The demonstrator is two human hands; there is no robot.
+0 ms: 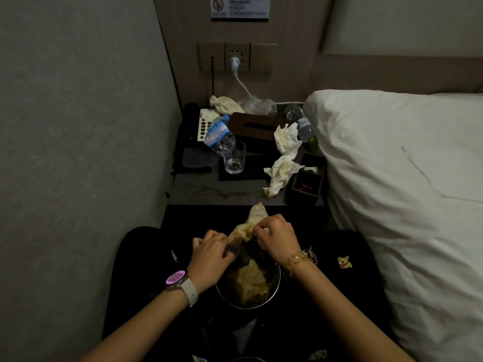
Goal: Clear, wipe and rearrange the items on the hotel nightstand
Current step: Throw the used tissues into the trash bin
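A round metal bin (271, 293) sits low between my knees, with crumpled tissue inside. My right hand (277, 236) pinches a crumpled tissue (248, 227) just above its far rim. My left hand (211, 254) grips the bin's dark liner at the left rim. On the grey nightstand (209, 189) lie two more crumpled tissues (283, 148), (279, 176), a crushed plastic bottle (218, 135), a drinking glass (235, 158), a brown tissue box (257, 125) and a black phone (197, 126).
A second small bottle (304, 128) lies at the nightstand's back right, beside a dark wooden caddy (307, 184). A cloth pouch (224, 104) and clear plastic wrap (258, 105) lie by the wall. A white pillow (392, 178) borders the right side; a wall closes the left.
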